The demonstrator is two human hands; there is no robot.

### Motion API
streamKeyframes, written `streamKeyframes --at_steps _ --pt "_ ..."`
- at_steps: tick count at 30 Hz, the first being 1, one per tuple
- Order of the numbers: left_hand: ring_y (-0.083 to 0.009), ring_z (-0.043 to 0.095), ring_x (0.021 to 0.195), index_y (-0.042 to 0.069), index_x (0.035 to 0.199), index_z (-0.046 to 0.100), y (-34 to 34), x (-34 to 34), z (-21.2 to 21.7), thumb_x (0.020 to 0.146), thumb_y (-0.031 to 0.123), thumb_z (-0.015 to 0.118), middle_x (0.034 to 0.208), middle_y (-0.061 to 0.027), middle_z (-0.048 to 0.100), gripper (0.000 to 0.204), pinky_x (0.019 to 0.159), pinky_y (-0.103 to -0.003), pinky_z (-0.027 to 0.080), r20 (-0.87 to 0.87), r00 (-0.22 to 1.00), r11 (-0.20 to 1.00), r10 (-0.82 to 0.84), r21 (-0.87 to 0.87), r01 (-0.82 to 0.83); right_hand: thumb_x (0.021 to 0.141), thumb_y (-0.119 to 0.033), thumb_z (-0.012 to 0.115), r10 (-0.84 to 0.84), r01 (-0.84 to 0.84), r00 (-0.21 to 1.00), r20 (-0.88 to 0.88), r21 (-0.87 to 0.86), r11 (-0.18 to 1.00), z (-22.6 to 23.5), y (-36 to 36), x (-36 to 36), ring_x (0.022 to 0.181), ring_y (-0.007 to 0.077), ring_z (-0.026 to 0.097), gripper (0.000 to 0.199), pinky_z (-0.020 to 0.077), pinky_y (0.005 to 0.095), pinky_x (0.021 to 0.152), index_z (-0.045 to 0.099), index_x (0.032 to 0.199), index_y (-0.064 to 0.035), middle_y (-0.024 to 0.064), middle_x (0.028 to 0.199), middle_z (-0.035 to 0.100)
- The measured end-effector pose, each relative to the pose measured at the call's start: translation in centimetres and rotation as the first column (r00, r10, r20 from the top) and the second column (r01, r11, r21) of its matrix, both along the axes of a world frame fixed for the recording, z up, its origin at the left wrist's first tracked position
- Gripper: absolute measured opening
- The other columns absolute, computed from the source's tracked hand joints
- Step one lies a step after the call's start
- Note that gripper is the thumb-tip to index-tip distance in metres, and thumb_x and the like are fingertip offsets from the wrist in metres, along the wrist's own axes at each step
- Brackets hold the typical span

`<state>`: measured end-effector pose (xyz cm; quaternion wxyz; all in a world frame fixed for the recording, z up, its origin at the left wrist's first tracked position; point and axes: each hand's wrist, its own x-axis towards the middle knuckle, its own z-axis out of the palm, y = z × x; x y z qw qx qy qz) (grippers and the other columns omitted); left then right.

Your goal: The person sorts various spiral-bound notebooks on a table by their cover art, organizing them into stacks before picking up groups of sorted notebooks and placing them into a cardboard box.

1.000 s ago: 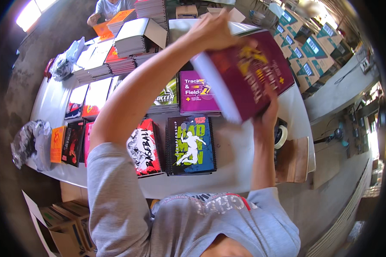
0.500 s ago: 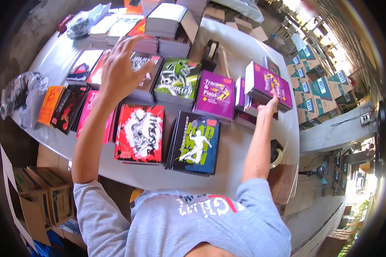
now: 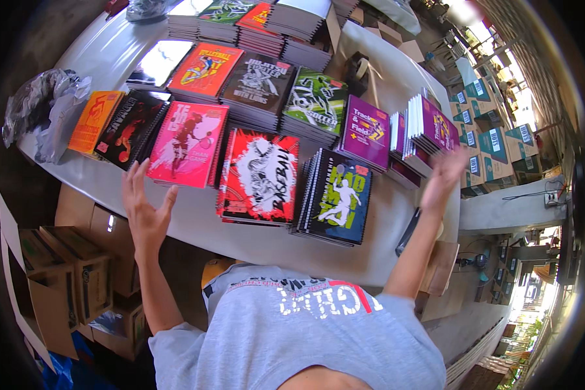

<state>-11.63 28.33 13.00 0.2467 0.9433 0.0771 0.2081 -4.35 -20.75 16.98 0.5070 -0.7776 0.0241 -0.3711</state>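
Note:
My left hand [image 3: 148, 207] is empty, its fingers spread at the near corner of a pile of pink spiral notebooks [image 3: 187, 144]. Beside that pile lie black notebooks [image 3: 131, 130] and orange ones [image 3: 96, 123]. My right hand [image 3: 443, 181], blurred by motion, has its fingers stretched out just in front of a leaning batch of purple notebooks [image 3: 437, 125]. A flat purple pile [image 3: 365, 129] is to its left. Between my hands are stacks of red notebooks [image 3: 259, 175] and dark blue ones [image 3: 338, 200].
Behind stand green [image 3: 315, 101], dark grey [image 3: 257, 81] and orange [image 3: 205, 66] notebook stacks, with taller piles farther back. A tape dispenser [image 3: 357, 68] sits beyond them. Crumpled clear plastic [image 3: 62, 117] lies at the left table edge. Cardboard boxes [image 3: 88, 279] stand below left.
My left hand has come down and nearer, from above the stacks to the pink pile. My right hand has let go of the purple notebooks, which now lean in a batch. The view has shifted.

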Motion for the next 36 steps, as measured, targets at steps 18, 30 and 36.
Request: streamKeyframes --at_steps 18,30,36 --pt "-0.0227 0.043 0.118 0.007 0.131 0.033 -1.0 1.6 0.1 0.081 0.016 0.059 0.123 -0.0117 0.047 0.057 0.098 -0.036 0.034 0.151 0.658 -0.099 -0.737 -0.988 0.116 0.077 -0.014 0.063 -0.243 -0.19 0.876 -0.417 -0.762 0.62 -12.0 17.3 -15.2 0.113 0.027 0.05 0.04 0.0361 0.0451 0.095 0.056 0.115 -0.0059 0.0115 0.117 0.057" --pt "-0.0256 0.062 0.084 -0.004 0.111 0.05 3.5 6.2 -5.3 0.063 0.001 0.049 0.096 -0.0142 0.062 0.049 0.081 -0.04 0.05 0.155 0.684 -0.553 -0.713 -0.725 -0.411 0.094 -0.035 0.037 0.384 -0.384 0.923 -0.01 -0.029 0.923 -2.5 28.4 -9.4 0.107 0.0266 0.055 0.045 0.0413 0.0366 0.093 0.053 0.114 0.0016 0.017 0.115 0.057" --pt "-0.0302 0.06 0.093 -0.004 0.113 0.05 15.1 5.9 -2.0 0.057 -0.007 0.041 0.102 -0.0159 0.06 0.057 0.085 -0.041 0.049 0.262 0.886 -0.537 -0.383 -0.843 0.017 0.082 -0.026 0.06 0.072 -0.481 0.848 -0.525 -0.706 0.519 -10.4 28.9 -8.0 0.121 0.0324 0.04 0.047 0.0304 0.0465 0.1 0.048 0.124 -0.01 0.0165 0.128 0.046"
